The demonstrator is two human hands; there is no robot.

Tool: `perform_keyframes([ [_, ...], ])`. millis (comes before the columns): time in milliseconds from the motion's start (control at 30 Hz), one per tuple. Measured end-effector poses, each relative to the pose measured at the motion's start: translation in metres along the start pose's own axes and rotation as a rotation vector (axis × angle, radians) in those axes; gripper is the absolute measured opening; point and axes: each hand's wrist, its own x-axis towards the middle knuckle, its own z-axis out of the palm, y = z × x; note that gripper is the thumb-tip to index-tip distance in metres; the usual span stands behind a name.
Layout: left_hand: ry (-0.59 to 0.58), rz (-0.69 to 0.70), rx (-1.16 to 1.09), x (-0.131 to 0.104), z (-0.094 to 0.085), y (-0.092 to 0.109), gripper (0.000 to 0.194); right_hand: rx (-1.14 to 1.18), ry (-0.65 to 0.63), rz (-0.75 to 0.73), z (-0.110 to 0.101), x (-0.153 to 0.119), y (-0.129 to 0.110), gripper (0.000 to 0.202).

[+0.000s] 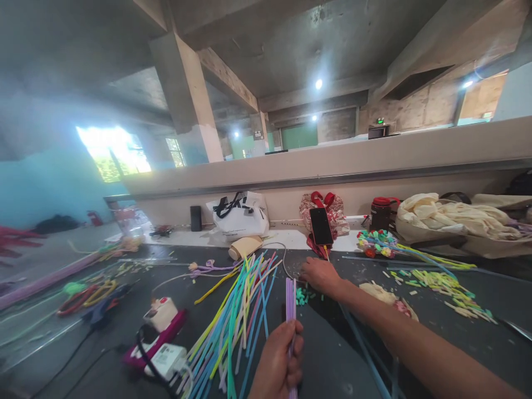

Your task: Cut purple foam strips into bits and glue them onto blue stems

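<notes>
My left hand (279,354) is closed around an upright bundle of purple pipe cleaners (290,299), whose tops stick out above the fist. Farther forward, my right hand (321,276) is low over the black table with its fingers curled together. Whatever those fingers may hold is hidden. Small green cut pieces (303,296) lie just left of and below that hand. Left of my hands, a loose spread of multicoloured pipe cleaners (239,310) covers the table. Behind the right hand, a phone (321,226) leans against a red patterned bag (338,216).
A power strip (178,327) with plugged-in chargers lies at the left, near scissors (100,293). Along the back stand a white bag (245,219) and a dark bottle (380,213). Yellow-green cut pieces (440,285) and a pipe-cleaner flower bunch (377,244) are at the right.
</notes>
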Motion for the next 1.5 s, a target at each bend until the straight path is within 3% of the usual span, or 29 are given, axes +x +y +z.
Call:
perform_keyframes([
  [133, 0.000, -0.003, -0.016, 0.000, 0.002, 0.000, 0.026, 0.050, -0.017, -0.047, -0.007, -0.035, 0.004, 0.016],
  [267, 0.019, -0.007, -0.010, 0.002, 0.003, 0.000, 0.026, 0.118, -0.063, -0.163, -0.001, -0.055, -0.009, 0.014],
  [533, 0.103, 0.076, -0.131, -0.001, -0.003, 0.002, 0.027, 0.172, 0.105, -0.161, 0.005, -0.033, -0.025, 0.020],
  [767, 0.091, 0.077, -0.091, 0.002, -0.006, 0.002, 0.028, 0.128, 0.162, -0.362, 0.015, -0.029, -0.050, 0.020],
  [967, 0.083, 0.088, -0.056, 0.003, -0.008, 0.001, 0.032, 0.064, 0.164, -0.319, 0.021, 0.002, -0.032, 0.021],
  [1100, 0.098, 0.087, -0.041, 0.001, -0.007, 0.001, 0.033, 0.039, 0.165, -0.243, 0.009, 0.008, -0.021, 0.018],
  [1300, 0.087, 0.054, -0.009, 0.002, -0.004, 0.002, 0.037, 0.047, 0.152, -0.215, -0.022, -0.034, -0.022, 0.024],
  [1400, 0.095, 0.033, 0.022, 0.003, -0.002, 0.003, 0.036, 0.034, 0.099, -0.193, -0.024, -0.060, -0.022, 0.027],
  [1500, 0.129, 0.027, 0.061, 0.004, -0.001, 0.002, 0.039, 0.025, 0.055, -0.133, -0.020, -0.069, -0.022, 0.019],
])
